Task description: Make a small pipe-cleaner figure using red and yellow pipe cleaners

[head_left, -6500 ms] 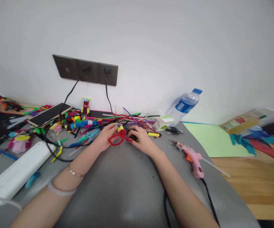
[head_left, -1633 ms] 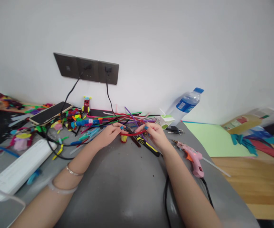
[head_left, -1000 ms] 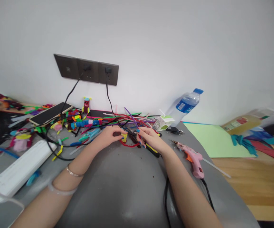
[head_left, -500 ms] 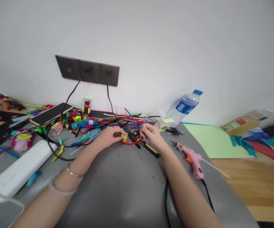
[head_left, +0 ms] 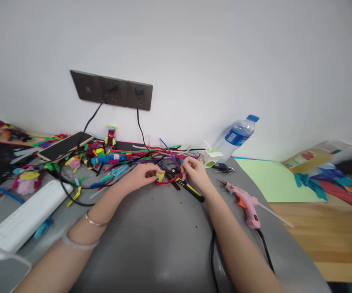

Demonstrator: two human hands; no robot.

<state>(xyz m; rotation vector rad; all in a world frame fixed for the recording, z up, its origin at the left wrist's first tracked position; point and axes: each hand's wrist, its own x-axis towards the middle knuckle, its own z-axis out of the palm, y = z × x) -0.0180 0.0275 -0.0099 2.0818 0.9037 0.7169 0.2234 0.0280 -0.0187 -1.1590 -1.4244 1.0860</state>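
My left hand (head_left: pixel 145 176) pinches a small yellow fuzzy piece (head_left: pixel 160 177), joined to or touching a red pipe cleaner (head_left: pixel 167 182). The red pipe cleaner curves across to my right hand (head_left: pixel 192 170), whose thumb and fingers are closed on its other end. A purple pipe cleaner (head_left: pixel 170 151) rises beside my right fingertips; whether they touch it I cannot tell. Beneath and between both hands lie pliers or cutters with black and yellow handles (head_left: pixel 191 189). Behind them, a heap of coloured pipe cleaners (head_left: pixel 163 151) lies along the wall.
A pink glue gun (head_left: pixel 246 203) with a cord lies right of my right arm. Near the wall stand a water bottle (head_left: pixel 239 133) and a small box (head_left: pixel 211 158). A white power strip (head_left: pixel 29 215), a phone (head_left: pixel 64 147) and pipe-cleaner figures (head_left: pixel 26 179) are at left.
The other person's hand at the far left has gone out of view. My hands stay nearly in place, still holding the red pipe cleaner between them.
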